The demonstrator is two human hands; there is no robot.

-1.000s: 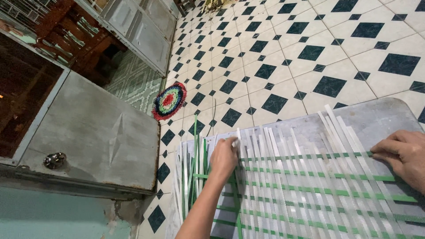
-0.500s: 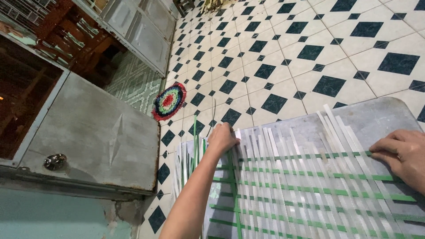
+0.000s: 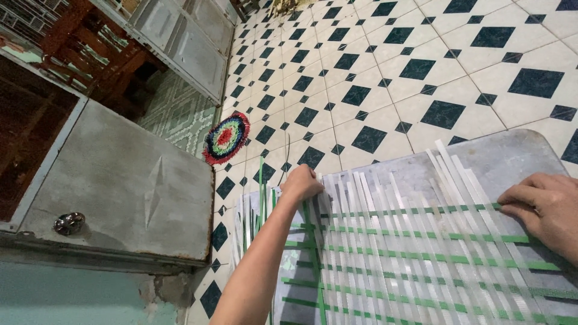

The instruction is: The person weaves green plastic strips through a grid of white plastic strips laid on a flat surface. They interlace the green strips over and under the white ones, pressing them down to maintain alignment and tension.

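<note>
Woven mat (image 3: 421, 259) of white strips crossed by green strips, spread over a grey board (image 3: 518, 156) on the tiled floor (image 3: 385, 78), roughly seven green rows already threaded through, with the far white ends loose and unwoven beyond the top row. Left hand (image 3: 301, 182) curled at the mat's far-left corner, fingers pinching the strip ends there; right hand (image 3: 545, 210) laid flat and unclenched on the right edge, pressing on the top green row. Farther off, a round multicoloured rug (image 3: 226, 137) beside a grey metal door (image 3: 120, 186).
</note>
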